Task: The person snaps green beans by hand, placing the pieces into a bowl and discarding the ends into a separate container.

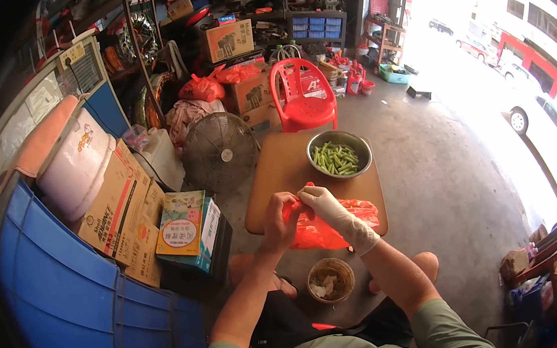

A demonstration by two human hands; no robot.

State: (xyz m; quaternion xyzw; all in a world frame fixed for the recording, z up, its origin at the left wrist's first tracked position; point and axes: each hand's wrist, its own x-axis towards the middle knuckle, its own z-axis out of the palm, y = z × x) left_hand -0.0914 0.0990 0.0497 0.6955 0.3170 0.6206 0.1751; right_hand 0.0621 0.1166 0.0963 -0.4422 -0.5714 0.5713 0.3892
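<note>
Both hands are together over the near part of a brown wooden table (pixel 276 164). My bare left hand (pixel 279 222) is closed on the gathered top of a red plastic bag (pixel 319 235). My right hand (pixel 329 211), in a pale thin glove, pinches the same bag close beside it. The rest of the bag lies crumpled on the table under and right of my hands; what it holds, if anything, I cannot make out. Beyond them stands a metal bowl (pixel 366 160) with cut green bean-like pieces (pixel 336 159) in it.
A round bin (pixel 312 290) with pale scraps stands on the floor between my legs. A red plastic chair (pixel 304 104) is behind the table, a floor fan (pixel 219 151) at its left. Books (pixel 185 224), cardboard boxes (pixel 117 203) and a blue container (pixel 59 262) line the left side.
</note>
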